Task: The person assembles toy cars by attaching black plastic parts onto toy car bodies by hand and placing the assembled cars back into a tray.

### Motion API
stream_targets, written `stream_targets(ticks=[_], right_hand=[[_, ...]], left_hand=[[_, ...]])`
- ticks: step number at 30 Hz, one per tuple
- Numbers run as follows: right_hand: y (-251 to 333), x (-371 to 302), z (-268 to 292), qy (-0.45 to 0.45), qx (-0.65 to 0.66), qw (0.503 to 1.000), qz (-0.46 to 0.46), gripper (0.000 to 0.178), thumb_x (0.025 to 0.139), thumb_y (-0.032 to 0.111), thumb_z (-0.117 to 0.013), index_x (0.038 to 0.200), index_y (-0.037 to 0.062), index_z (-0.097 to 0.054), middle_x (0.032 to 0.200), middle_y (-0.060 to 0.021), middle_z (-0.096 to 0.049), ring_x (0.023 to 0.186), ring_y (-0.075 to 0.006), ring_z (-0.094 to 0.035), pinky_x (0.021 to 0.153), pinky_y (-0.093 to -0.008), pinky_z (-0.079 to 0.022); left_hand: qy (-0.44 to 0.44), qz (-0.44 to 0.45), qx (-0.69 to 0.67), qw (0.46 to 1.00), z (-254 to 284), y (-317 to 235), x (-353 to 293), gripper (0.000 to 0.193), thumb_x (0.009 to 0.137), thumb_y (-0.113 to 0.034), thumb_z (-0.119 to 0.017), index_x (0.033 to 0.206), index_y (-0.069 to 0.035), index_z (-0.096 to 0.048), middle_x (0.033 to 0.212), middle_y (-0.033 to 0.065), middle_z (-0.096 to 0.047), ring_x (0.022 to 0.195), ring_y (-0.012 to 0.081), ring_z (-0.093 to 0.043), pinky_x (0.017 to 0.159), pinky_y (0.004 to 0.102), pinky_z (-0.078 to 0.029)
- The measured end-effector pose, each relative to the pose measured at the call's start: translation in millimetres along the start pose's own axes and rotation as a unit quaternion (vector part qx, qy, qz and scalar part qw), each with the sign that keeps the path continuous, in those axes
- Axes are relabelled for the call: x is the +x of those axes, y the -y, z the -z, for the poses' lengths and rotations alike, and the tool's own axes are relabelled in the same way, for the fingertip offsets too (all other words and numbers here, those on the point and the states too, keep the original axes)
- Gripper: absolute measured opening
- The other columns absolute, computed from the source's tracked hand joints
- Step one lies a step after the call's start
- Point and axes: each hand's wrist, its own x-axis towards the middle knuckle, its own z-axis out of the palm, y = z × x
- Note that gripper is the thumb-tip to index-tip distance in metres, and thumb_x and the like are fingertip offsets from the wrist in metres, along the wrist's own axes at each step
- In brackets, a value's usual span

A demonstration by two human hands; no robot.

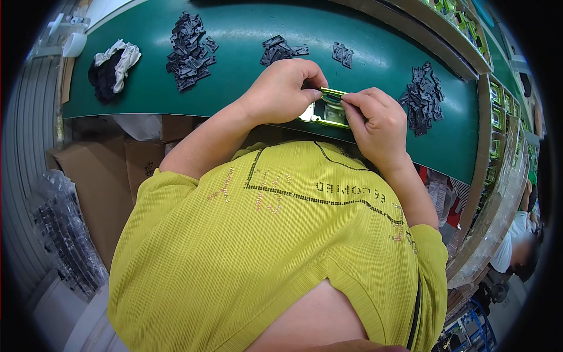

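Head view: your left hand (284, 91) and right hand (380, 120) are pinching the green frame (332, 122) at one o'clock, perhaps adjusting; next is likely needing steadiness.

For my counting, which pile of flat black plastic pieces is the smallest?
The third black plastic pile from the left: only a few pieces; the other three piles are larger.

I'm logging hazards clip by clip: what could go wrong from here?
The green frame, pinched by the left hand and right hand by the near edge of the table, might slip and drop off.

The pile of black parts just beyond the left hand could get knocked and scattered.
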Motion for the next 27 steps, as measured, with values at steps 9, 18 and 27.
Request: stream_targets(ticks=[9,18,27], right_hand=[[2,5,-2,0.018,-0.019,0.999,-0.027,0.004,0.077,0.008,-0.073,0.081,0.0065,-0.072,0.074,-0.0072,-0.065,0.068,-0.0267,-0.064,0.062,-0.0369,-0.051],[6,5,-7,-0.004,-0.046,0.999,-0.003,0.005,0.077,0.008,-0.073,0.079,0.0067,-0.069,0.074,-0.0078,-0.064,0.067,-0.0269,-0.063,0.061,-0.0371,-0.051],[10,14,-3,-0.026,-0.096,0.995,0.003,0.012,0.074,0.008,-0.075,0.083,0.0075,-0.068,0.079,-0.0067,-0.063,0.076,-0.0283,-0.061,0.068,-0.0375,-0.051]], left_hand=[[-0.005,0.009,0.007,1.000,0,-2,0,0.012,0.087,-0.002,-0.067,0.098,0.002,-0.069,0.088,0.0077,-0.068,0.081,0.0142,-0.064,0.074,0.0284,-0.052],[-0.019,-0.007,-0.011,1.000,-5,6,-1,0.012,0.085,-0.003,-0.069,0.096,0.001,-0.071,0.087,0.0081,-0.068,0.078,0.0143,-0.065,0.071,0.0277,-0.052],[-0.052,-0.063,0.035,0.996,-5,5,-1,0.012,0.081,-0.008,-0.075,0.091,0.000,-0.074,0.079,0.0084,-0.065,0.072,0.0150,-0.064,0.065,0.0284,-0.051]])
